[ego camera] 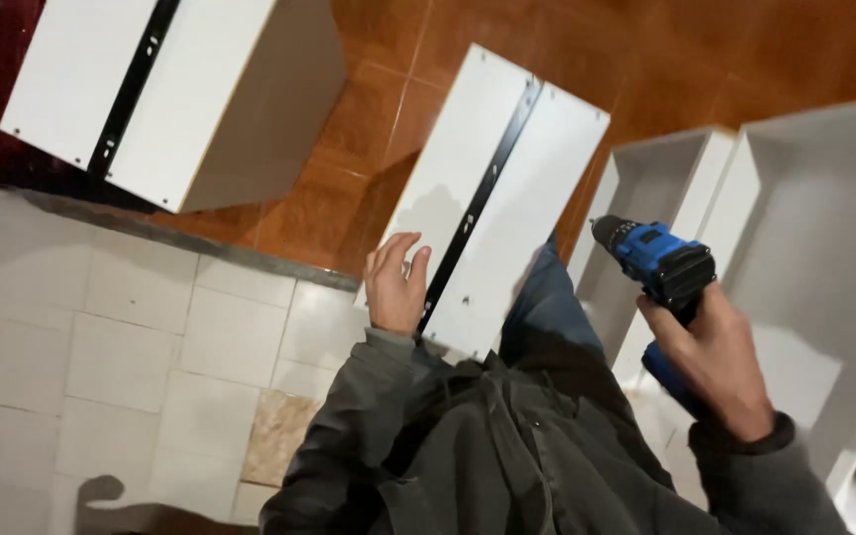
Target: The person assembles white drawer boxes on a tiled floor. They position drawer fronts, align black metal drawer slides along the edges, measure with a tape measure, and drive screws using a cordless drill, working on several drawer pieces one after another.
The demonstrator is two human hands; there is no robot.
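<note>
On the white panel (492, 198), left hand (394, 285) lies flat; right hand (713, 359) grips the half-hidden blue drill (658, 263).

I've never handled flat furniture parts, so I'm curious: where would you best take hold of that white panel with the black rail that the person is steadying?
Probably by its long edges, one hand from each side. The white panel is broad, flat and tilted against the person's leg, so its face offers nothing to grasp. The left hand only presses flat on it beside the black rail; the right hand holds the blue drill.
</note>
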